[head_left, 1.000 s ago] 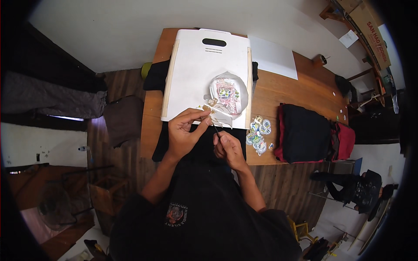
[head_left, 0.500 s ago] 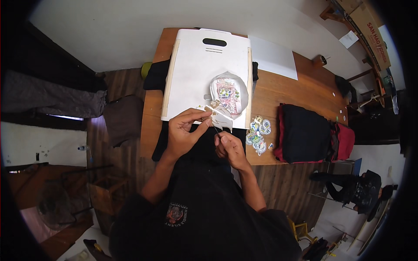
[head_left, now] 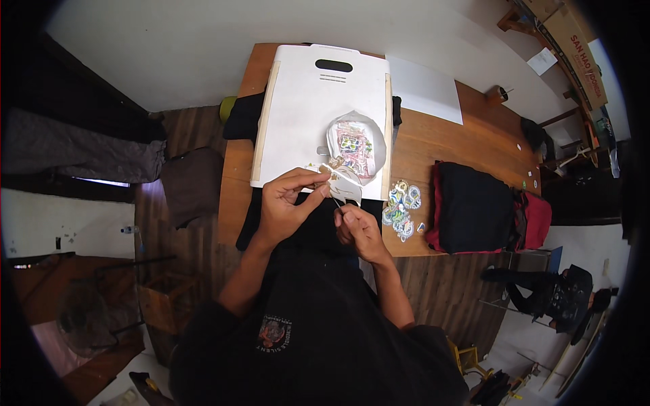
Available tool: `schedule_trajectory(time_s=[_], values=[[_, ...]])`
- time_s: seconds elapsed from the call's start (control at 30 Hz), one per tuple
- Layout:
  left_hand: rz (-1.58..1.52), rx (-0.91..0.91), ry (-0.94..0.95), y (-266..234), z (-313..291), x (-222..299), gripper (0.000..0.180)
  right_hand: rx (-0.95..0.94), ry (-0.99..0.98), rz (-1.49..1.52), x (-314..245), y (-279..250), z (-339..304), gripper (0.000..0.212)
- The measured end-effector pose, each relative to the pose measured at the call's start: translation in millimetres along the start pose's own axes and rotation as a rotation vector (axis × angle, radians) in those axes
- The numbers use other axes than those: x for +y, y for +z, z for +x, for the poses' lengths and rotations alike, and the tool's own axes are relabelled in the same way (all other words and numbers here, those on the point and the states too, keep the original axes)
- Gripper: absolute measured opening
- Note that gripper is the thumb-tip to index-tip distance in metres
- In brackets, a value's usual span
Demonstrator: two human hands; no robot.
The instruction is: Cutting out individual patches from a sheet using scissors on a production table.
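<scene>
My left hand (head_left: 284, 206) is closed, thumb and forefinger pinching the edge of a small white-bordered brown cut-out piece (head_left: 330, 168) over the near edge of a white board (head_left: 298, 115). My right hand (head_left: 360, 235) is closed around a thin dark tool (head_left: 337, 201), whose tip points up toward the left fingertips. Whether the tool is a blade or a needle is too small to tell. Just beyond the hands, a rounded grey-white paper holder (head_left: 380, 145) contains colourful printed pieces (head_left: 352, 143). The left fingers partly cover the pinched piece.
The board rests over dark cloth on a wooden table (head_left: 423, 139). Right of it lie a pile of colourful cut-out stickers (head_left: 402, 210) and a black-and-red bag (head_left: 477, 210). A white sheet (head_left: 426, 91) lies behind, near a brown cup (head_left: 497, 94). Another person (head_left: 572, 294) is at far right.
Both hands stay in nearly the same place. The pinched piece and the thin tool have shifted only very slightly.
</scene>
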State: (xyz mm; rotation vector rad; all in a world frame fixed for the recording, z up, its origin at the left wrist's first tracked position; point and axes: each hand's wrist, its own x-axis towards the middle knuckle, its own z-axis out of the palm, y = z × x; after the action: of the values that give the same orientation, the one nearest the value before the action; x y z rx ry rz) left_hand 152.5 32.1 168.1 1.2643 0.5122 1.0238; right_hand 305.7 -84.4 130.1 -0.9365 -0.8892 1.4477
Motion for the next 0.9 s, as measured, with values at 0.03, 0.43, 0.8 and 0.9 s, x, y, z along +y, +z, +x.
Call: schedule_trajectory(time_s=[0.03, 0.43, 0.8, 0.9], values=[[0.000, 0.001, 0.000, -0.1, 0.0, -0.3, 0.026, -0.002, -0.001, 0.006, 0.2, 0.0, 0.2, 0.032], [-0.005, -0.010, 0.000, -0.6, 0.8, -1.5, 0.026, -0.016, 0.005, 0.034, 3.1, -0.4, -2.1, 0.034], [-0.032, -0.016, -0.003, -1.7, 1.1, -2.8, 0.027, 0.016, 0.020, 0.006, 1.1, 0.8, -3.1, 0.038], [-0.034, -0.017, -0.003, -1.4, 1.2, -2.0, 0.026, 0.011, 0.017, 0.013, 1.1, 0.8, -2.7, 0.039]])
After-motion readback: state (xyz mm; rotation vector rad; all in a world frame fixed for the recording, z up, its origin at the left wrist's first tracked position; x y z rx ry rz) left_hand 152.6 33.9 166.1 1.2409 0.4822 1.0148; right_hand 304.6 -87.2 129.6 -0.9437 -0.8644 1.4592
